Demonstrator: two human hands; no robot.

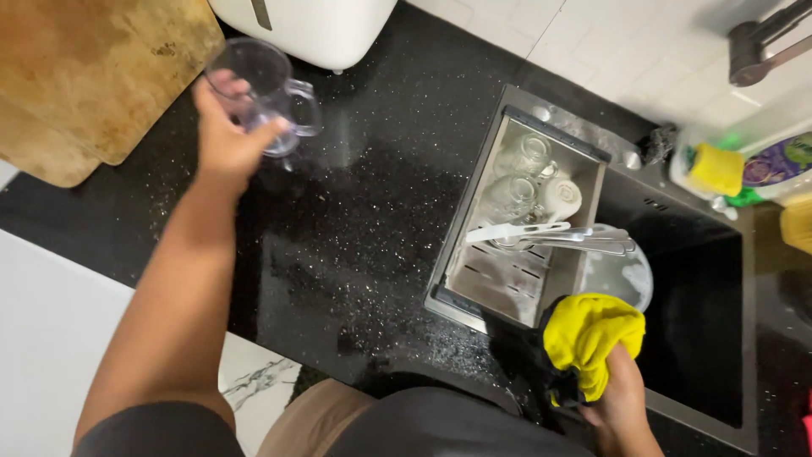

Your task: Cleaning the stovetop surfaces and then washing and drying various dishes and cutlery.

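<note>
Right hand point(624, 398): clenched on crumpled yellow cloth point(589, 337) at sink edge. Left hand point(227, 140): grasping clear glass handled mug point(264, 91), held above black speckled table point(355, 228), beside wooden cutting board point(93, 76).

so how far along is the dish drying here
Partly done. The left hand holds a clear glass mug over the black counter; the right hand grips a yellow cloth. Left: two glasses, a white cup and utensils in the drain tray, and a sudsy plate in the sink.
</note>
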